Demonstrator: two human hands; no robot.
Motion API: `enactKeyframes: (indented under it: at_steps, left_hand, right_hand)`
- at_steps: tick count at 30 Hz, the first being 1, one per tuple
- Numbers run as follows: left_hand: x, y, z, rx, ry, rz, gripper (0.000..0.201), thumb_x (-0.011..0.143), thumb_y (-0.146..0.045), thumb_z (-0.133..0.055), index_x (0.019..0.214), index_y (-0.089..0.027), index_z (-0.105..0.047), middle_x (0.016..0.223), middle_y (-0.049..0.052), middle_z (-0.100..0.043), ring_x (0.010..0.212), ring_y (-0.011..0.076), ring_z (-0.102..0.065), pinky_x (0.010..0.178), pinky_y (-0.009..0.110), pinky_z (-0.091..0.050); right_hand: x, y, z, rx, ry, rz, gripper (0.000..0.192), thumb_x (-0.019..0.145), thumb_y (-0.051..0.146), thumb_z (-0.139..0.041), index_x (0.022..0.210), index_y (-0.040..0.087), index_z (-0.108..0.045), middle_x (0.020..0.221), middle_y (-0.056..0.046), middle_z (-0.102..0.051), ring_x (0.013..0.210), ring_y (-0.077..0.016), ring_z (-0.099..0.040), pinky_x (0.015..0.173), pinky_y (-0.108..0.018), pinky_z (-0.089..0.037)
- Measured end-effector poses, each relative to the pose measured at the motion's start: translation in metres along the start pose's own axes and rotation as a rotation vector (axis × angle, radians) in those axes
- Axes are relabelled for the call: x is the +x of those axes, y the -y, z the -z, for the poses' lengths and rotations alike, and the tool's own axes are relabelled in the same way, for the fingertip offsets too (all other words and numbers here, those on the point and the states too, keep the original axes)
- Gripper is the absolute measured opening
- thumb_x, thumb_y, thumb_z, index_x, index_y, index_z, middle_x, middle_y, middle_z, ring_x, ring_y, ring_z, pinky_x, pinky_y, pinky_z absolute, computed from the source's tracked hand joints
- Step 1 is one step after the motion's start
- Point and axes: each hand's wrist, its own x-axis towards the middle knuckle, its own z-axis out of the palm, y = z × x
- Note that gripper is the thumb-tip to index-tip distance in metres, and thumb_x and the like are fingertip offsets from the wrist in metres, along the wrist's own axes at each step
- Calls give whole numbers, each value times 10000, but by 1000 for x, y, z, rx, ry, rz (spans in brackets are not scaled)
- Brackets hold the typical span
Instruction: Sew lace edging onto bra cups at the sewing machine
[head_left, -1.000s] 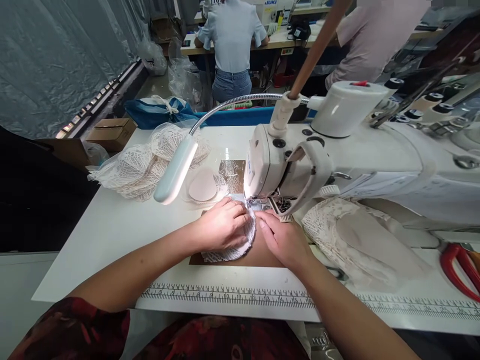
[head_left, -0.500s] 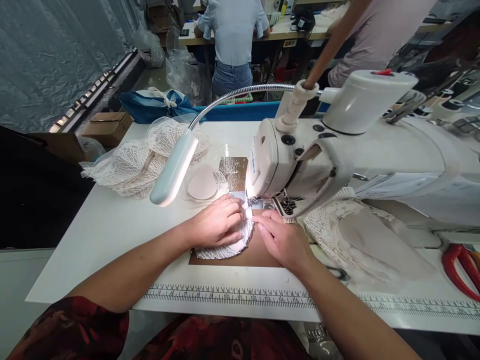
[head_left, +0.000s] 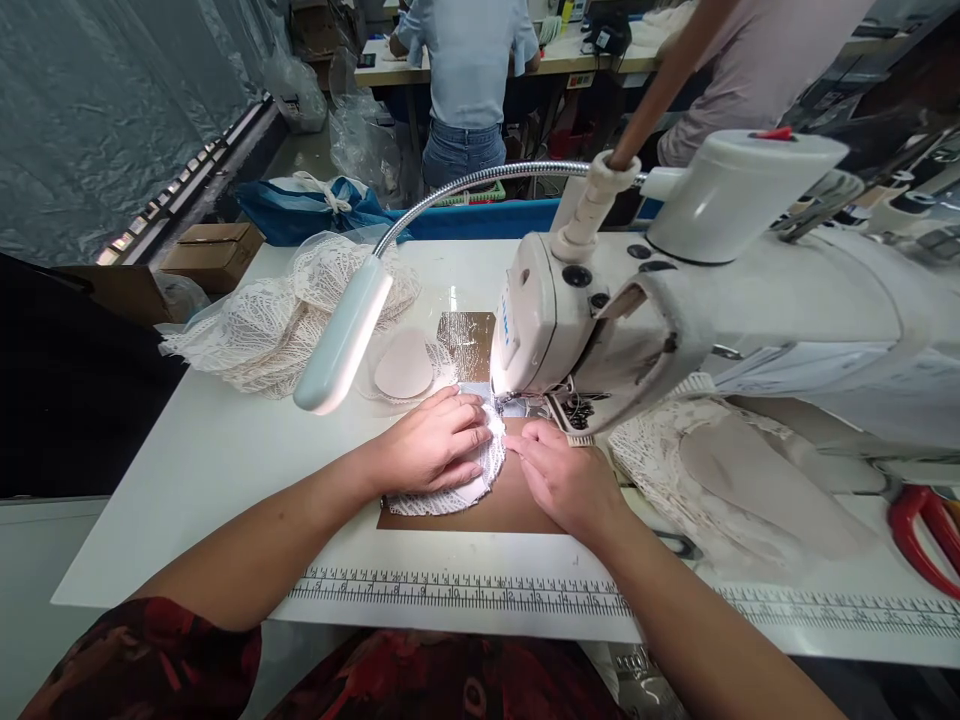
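Observation:
A rounded white piece with a lace edge (head_left: 489, 470) lies on the brown plate (head_left: 525, 505), its far end under the sewing machine's needle area. Spread flat on top of it, my left hand (head_left: 439, 440) is open and presses the fabric down. At the right edge of the lace piece is my right hand (head_left: 566, 475), closed, its fingers bent together and a fingertip against the edge. The sewing machine (head_left: 536, 320) stands just beyond both hands. The needle and presser foot are too small to make out clearly.
A lamp (head_left: 343, 335) on a bent metal neck hangs over the left side. Beyond it lie lace pieces (head_left: 259, 325) and a round pad (head_left: 403, 365). More lace (head_left: 675, 470) and red-handled scissors (head_left: 921, 535) lie right. A ruler strip (head_left: 465, 592) runs along the front. Two people work behind.
The lace piece has shifted very slightly on the plate. My right hand's fingers have bent in a little more at its edge. My left hand stays nearly in place.

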Motion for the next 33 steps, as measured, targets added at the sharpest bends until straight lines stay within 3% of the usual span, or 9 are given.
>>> enactKeyframes:
  at_steps: [7,10,15,19,23,28,33]
  left_hand:
    - [0,-5,2,-47,42,105,414,917,-359,-496,1256,-124,-537,1125,164,-594,1033,275,-549,949,455,-430]
    - [0,-9,0,-51,31,163,410,900,-357,-514,1215,-99,-563,1110,174,-589,1036,281,-543,926,436,-445]
    - [2,-14,-4,-29,18,167,373,873,-330,-543,1161,-99,-594,1126,182,-589,1055,295,-541,921,453,-453]
    - [2,-14,-4,-17,10,162,378,885,-349,-531,1153,-92,-600,1215,207,-563,1113,318,-528,936,471,-454]
    - [2,-15,-4,-15,20,188,418,886,-365,-531,1210,-103,-566,1256,192,-558,1144,318,-524,972,477,-442]
    - [3,-15,-5,-3,23,223,476,876,-395,-543,1241,-89,-535,1282,190,-557,1195,318,-506,1029,471,-419]
    - [6,-14,-7,7,19,212,469,878,-408,-551,1222,-89,-544,1300,197,-549,1222,321,-495,1045,475,-416]
  right_hand:
    - [-1,-1,2,19,21,-32,337,873,148,-432,1009,233,-729,931,-74,-705,698,-168,-573,577,-259,-402]
    - [0,1,4,17,30,-39,323,881,152,-422,989,203,-722,947,-87,-709,701,-173,-588,587,-267,-418]
    - [5,7,7,34,2,-73,318,919,203,-409,1067,200,-690,973,-87,-706,795,-194,-612,655,-281,-449]
    - [8,9,6,-29,60,-41,368,883,166,-445,1174,238,-657,964,-71,-698,764,-195,-595,623,-285,-424]
    - [8,11,5,-109,80,-15,393,860,128,-461,1177,234,-668,902,-66,-689,690,-177,-556,594,-286,-382]
    - [6,12,5,-137,69,-34,396,859,126,-479,1177,258,-676,1054,-54,-689,728,-161,-567,609,-274,-385]
    - [6,11,2,-148,70,-72,366,874,160,-485,1168,251,-683,1073,-63,-693,786,-179,-593,647,-276,-404]
